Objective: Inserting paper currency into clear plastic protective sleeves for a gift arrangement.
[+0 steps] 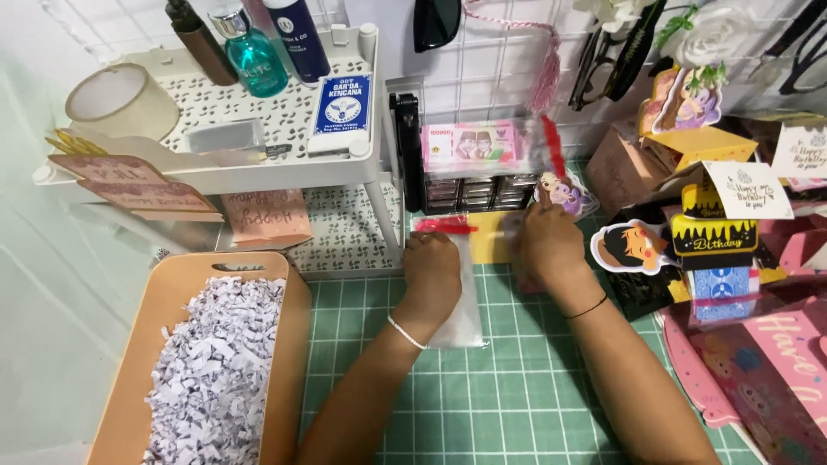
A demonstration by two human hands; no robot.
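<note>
My left hand (431,274) presses down on a clear plastic bag (463,323) with a red sealing strip (444,227) that lies on the green cutting mat (482,396). My right hand (548,245) grips the bag's open end beside a yellow card (488,238) that sits partly in the bag's mouth. A thin bracelet is on each wrist. Both hands rest close together just in front of a small black drawer unit (478,193).
A peach bin of shredded paper (211,370) stands at the left. Behind it is a white shelf rack (276,129) with bottles, a tape roll and a card box. Pink banknote-like sheets (472,146) top the drawers. Birthday cut-outs and cards (715,232) crowd the right.
</note>
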